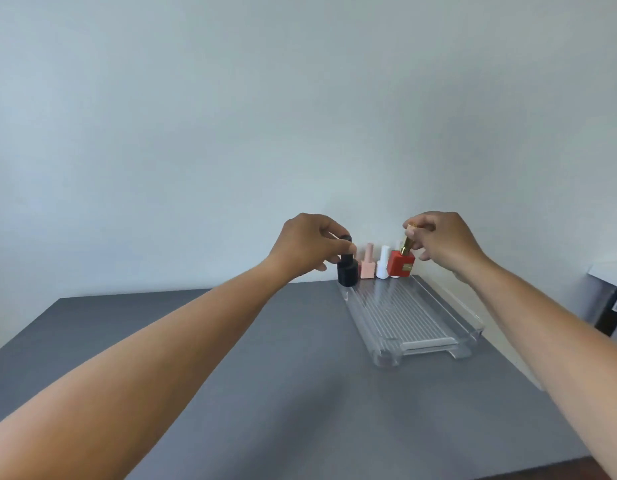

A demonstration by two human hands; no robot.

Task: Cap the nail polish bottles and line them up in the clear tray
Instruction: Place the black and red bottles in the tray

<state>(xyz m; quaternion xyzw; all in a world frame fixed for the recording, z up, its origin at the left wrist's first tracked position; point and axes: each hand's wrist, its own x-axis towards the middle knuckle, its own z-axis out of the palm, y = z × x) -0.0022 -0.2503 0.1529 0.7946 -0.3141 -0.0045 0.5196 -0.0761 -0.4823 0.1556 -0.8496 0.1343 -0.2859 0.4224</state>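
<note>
Left hand (305, 245) pinches black bottle (346, 270) by its cap; right hand (442, 242) pinches red bottle (400, 266) by its gold cap. Both stand at clear tray (468, 318) twelve o'clock end, pink bottle (367, 265) and white bottle (383, 263) between.

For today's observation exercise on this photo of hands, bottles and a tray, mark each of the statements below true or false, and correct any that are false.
1. The left hand grips the black bottle by its cap. True.
2. The right hand holds the pink bottle. False: it pinches the gold cap of the red bottle; no hand touches the pink one.
3. The near part of the clear tray is full of bottles. False: no bottles stand there; they are all at its far end.
4. A white bottle stands between the pink and red ones. True.
5. The table is grey. True.
</note>
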